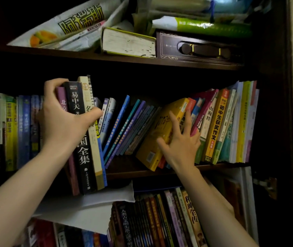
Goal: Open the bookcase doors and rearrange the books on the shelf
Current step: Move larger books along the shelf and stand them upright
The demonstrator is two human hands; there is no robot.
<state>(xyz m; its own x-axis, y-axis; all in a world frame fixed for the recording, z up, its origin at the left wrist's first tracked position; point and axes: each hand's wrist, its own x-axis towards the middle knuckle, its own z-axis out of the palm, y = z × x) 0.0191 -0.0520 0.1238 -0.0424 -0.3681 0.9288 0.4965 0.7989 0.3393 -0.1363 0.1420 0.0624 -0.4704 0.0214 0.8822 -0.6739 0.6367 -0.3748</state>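
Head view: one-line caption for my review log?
Left hand grips upright books while right hand presses a leaning yellow book.

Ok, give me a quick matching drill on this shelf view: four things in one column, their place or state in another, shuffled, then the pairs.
Things:
1. black book
2. yellow book
3. dark box
4. white sheet

Place or state:
A. lies on the upper shelf, handle facing out
B. gripped by the left hand, pulled partly out of the row
C. hangs over the books on the lower shelf
D. leans in the middle shelf, right hand resting on its cover

Pairs: 1-B, 2-D, 3-A, 4-C
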